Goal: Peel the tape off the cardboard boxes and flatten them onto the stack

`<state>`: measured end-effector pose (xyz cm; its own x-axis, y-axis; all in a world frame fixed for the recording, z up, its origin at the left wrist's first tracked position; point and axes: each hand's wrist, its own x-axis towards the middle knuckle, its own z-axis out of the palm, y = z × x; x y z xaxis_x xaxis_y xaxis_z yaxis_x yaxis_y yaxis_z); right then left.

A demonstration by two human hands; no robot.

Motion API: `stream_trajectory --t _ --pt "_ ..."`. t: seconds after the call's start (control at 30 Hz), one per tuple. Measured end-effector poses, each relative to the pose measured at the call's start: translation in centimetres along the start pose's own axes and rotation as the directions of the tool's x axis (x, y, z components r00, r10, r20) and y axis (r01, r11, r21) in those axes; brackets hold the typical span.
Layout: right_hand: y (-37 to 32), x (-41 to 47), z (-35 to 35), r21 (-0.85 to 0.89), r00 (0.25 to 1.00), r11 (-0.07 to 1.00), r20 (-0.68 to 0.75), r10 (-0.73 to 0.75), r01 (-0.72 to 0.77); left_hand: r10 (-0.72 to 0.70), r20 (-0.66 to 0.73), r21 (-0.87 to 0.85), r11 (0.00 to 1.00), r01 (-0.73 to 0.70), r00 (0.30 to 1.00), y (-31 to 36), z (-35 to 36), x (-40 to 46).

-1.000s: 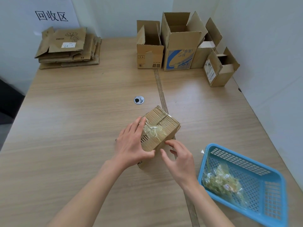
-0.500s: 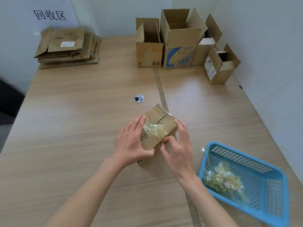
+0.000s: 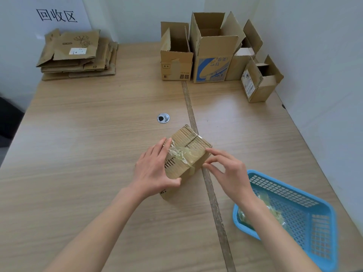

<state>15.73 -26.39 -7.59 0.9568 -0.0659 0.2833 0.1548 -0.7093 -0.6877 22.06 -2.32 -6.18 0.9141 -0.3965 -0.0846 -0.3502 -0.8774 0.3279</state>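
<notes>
A small taped cardboard box (image 3: 188, 146) stands on the wooden table (image 3: 88, 154) in front of me. Crumpled clear tape (image 3: 179, 154) crosses its top and near side. My left hand (image 3: 155, 169) grips the box from the left, fingers over the top, thumb on the near face. My right hand (image 3: 227, 169) is at the box's right edge with thumb and index finger close together at the tape's end; whether they pinch the tape is not clear. The stack of flattened boxes (image 3: 78, 55) lies at the far left corner.
Several open cardboard boxes (image 3: 212, 54) stand along the far wall, right of centre. A blue plastic basket (image 3: 306, 228) with peeled tape in it sits at my near right. A round cable hole (image 3: 163, 117) is beyond the box. Walls bound the table behind and right.
My right hand has moved from the box's near side round to its right edge, with the fingers now spread and the fingertips at the tape's end. The left hand keeps its grip.
</notes>
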Motion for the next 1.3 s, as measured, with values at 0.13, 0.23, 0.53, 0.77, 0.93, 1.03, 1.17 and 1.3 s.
stream_trajectory --t 0.13,0.23,0.53,0.77,0.93,1.03,1.17,1.3 --pt "-0.8 -1.8 1.1 -0.04 0.998 0.998 -0.025 0.055 -0.056 -0.011 -0.017 -0.004 1.0 0.011 1.0 0.2 0.0 0.1" --pt "-1.9 -2.6 3.7 -0.161 0.995 0.983 -0.038 0.088 -0.093 -0.016 -0.015 -0.02 1.0 0.016 1.0 0.4 -0.1 -0.1" --pt "-1.2 -2.2 4.3 -0.088 0.997 0.993 -0.03 0.072 -0.075 0.017 -0.03 -0.014 1.0 -0.017 0.999 0.3 -0.1 -0.3" --pt "-2.2 4.3 -4.5 -0.118 0.992 0.989 0.087 0.095 -0.084 0.151 0.059 -0.008 0.989 -0.151 0.987 0.2 -0.4 -0.2" --pt "-5.6 8.6 -6.0 -0.14 0.997 0.987 -0.017 0.076 -0.078 0.171 0.071 -0.014 0.985 -0.17 0.983 0.6 -0.3 -0.2" --pt "-6.0 8.2 -3.2 -0.226 0.994 0.974 -0.106 0.004 -0.028 0.17 0.067 -0.015 0.985 -0.169 0.983 0.4 -0.2 -0.3" --pt "-4.7 6.1 0.7 -0.226 0.989 0.971 0.137 -0.052 0.082 0.161 0.052 -0.032 0.987 -0.16 0.986 0.3 0.1 -0.3" --pt "-3.8 5.3 -0.1 -0.165 0.951 0.978 0.3 -0.077 0.131 0.161 0.029 -0.03 0.987 -0.16 0.987 0.1 0.2 -0.3"
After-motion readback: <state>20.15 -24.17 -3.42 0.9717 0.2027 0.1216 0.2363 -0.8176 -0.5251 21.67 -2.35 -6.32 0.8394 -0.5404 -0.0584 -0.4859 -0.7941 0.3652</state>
